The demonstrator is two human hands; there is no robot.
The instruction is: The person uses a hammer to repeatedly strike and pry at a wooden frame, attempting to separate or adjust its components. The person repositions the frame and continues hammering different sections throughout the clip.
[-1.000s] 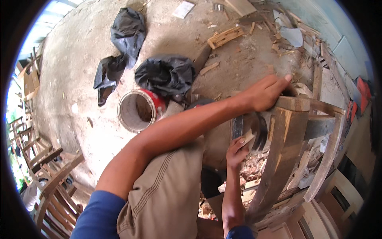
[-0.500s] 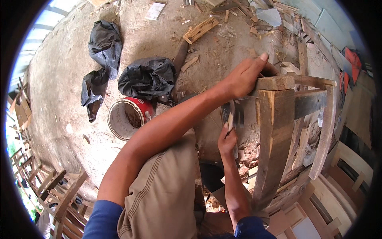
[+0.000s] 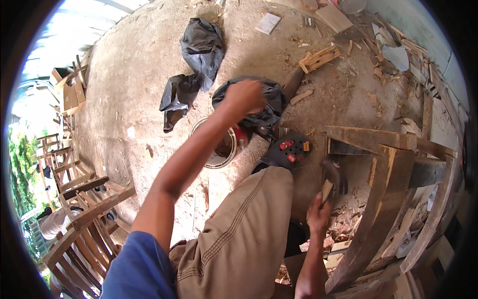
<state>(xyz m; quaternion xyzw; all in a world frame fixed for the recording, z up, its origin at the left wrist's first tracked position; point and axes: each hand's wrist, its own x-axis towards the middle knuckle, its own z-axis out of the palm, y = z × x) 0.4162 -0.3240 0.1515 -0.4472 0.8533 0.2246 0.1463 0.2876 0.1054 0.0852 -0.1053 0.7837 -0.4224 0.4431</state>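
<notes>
My left hand [image 3: 244,102] is stretched out in front of a black plastic bag [image 3: 269,102], above the bucket. Its fingers are curled in; whatever they may hold is hidden. In my right hand [image 3: 318,215] is a hammer [image 3: 327,188], gripped by its wooden handle with the dark head uppermost. The hammer is beside a rough wooden frame [image 3: 381,199] with thick legs and rails, which stands at my right. A red and white bucket [image 3: 199,158] lies partly hidden behind my left forearm.
More black plastic [image 3: 203,47] lies on the dusty floor ahead. A wood block [image 3: 319,59] and scraps are scattered at the far right. Wooden chair frames [image 3: 92,214] stand at the left, with a cardboard box [image 3: 73,97] beyond. My dark clog [image 3: 289,149] is near the bucket.
My left hand has left the wooden frame and moved left, over toward the bucket and black bag. My right hand still holds the hammer. The view has turned left.
</notes>
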